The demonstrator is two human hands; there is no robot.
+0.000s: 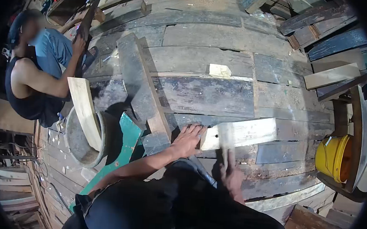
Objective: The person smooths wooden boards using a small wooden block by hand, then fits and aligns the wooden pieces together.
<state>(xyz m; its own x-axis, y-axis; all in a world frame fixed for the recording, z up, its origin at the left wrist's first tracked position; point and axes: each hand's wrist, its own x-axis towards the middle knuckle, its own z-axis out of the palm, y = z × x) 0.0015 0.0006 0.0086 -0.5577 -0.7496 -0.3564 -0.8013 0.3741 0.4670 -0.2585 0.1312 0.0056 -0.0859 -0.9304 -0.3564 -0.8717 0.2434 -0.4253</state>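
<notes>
A pale wooden board [254, 134] lies crosswise in front of me, with a small dark hole near its left end. My left hand [187, 139] presses on that end, its fingers bent over the wood. To the right, my right hand [232, 177] is closed around the lower part of a long, narrow tool [226, 136]. Motion smears the tool, so its kind is unclear; its upper part passes over the board. Below my left hand a dark bar [203, 170] slants beside my clothing.
A long dark beam [141, 86] and a green-painted plank [126, 136] lie left of my hands. Further left stands a grey bucket [69, 138] with a pale curved board [85, 112] in it. A person [37, 70] sits behind it. A yellow bucket [331, 156] stands right.
</notes>
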